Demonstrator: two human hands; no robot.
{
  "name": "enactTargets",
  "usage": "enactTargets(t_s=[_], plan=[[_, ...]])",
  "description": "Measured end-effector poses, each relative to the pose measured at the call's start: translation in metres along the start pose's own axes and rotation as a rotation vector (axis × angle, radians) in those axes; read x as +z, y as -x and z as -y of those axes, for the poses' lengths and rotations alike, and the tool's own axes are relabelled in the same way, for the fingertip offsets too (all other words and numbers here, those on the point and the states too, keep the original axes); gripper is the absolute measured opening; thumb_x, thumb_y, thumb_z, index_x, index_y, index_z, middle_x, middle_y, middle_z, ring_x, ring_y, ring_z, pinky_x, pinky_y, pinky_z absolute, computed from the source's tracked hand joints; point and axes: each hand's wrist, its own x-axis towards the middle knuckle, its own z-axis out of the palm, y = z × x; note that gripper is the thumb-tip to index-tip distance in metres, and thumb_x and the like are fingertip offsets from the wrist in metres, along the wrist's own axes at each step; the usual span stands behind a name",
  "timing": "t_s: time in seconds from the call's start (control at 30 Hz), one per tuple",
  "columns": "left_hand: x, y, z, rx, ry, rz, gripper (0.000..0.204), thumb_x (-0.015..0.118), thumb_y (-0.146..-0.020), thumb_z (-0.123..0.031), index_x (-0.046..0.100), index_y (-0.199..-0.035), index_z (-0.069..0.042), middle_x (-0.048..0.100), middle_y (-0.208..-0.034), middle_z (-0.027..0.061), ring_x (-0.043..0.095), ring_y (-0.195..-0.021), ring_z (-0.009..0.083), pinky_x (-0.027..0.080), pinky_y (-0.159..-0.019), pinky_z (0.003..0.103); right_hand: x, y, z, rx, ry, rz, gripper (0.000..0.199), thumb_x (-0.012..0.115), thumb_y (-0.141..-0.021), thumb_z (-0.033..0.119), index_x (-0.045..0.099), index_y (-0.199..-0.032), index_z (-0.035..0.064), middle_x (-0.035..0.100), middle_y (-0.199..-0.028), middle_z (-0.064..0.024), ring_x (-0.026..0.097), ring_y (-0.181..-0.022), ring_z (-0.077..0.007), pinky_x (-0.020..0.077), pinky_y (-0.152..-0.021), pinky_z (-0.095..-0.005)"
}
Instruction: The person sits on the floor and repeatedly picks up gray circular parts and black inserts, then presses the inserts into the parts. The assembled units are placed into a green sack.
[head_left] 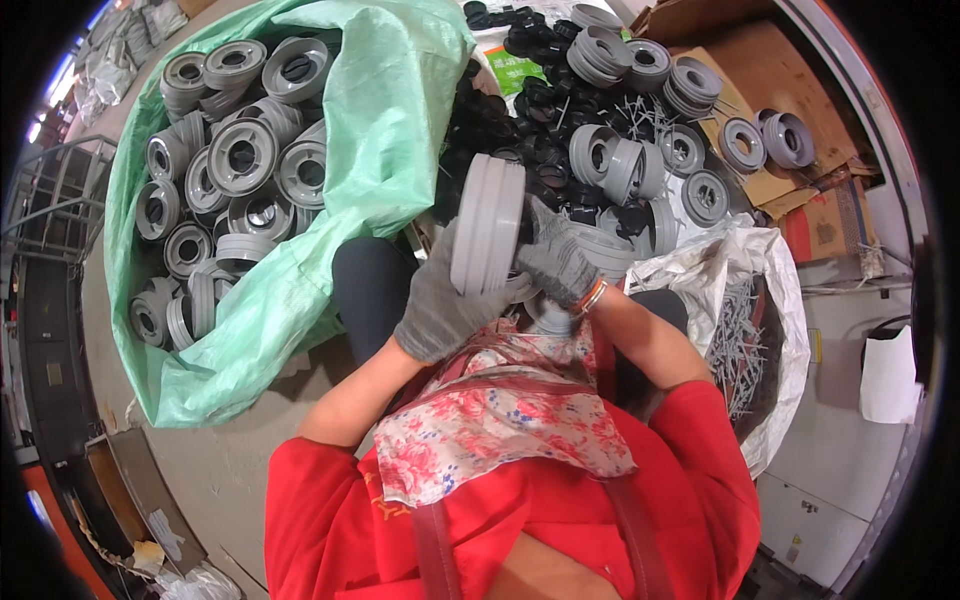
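a grey plastic wheel [488,226] is held on edge between two grey-gloved hands, just above the lap. the left hand [440,300] is curled under its lower rim, fingers [470,305] closed on it; the right hand [556,262] is pressed to its far side, fingers [540,228] wrapped against the face. to the left, a green sack [390,130] is filled with grey wheels [240,155] — ahead, black rings [540,100] are heaped, and a white sack [775,290] of grey pins [738,345] is seen at the right.
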Motion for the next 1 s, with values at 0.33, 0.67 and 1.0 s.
enactTargets(t_s=[0.33,0.67,1.0], plan=[[-0.049,0.011,0.032,0.415,-0.409,0.362,0.06,0.068,-0.07,-0.008,0.049,-0.126,-0.004,0.049,-0.131,0.0156,0.045,-0.125,0.0325,0.038,-0.102,0.044,0.005,0.0,-0.056,0.079,-0.291,0.479,0.051,0.056,-0.091,0.017,0.039,-0.136,0.0023,0.048,-0.134,-0.0125,0.047,-0.123,-0.0191,0.0366,-0.105,-0.0328],[-0.13,-0.023,0.033,0.631,-1.048,0.313,0.041,0.062,-0.074,-0.001,0.057,-0.114,-0.005,0.06,-0.112,0.0121,0.055,-0.109,0.0291,0.043,-0.097,0.045,-0.015,-0.042,-0.041,0.159,-0.065,0.459,0.042,0.052,-0.093,0.024,0.05,-0.128,0.0021,0.054,-0.127,-0.0148,0.053,-0.116,-0.0197,0.0413,-0.099,-0.0318],[0.019,-0.024,0.076,0.325,-0.691,0.551,0.029,0.052,-0.078,-0.014,0.056,-0.105,-0.003,0.057,-0.102,0.0133,0.052,-0.102,0.0308,0.038,-0.094,0.048,-0.124,-0.065,-0.213,0.316,1.012,-0.243,0.042,0.051,-0.083,0.01,0.052,-0.124,-0.0001,0.048,-0.13,-0.0199,0.041,-0.125,-0.0331,0.028,-0.107,-0.0365]])
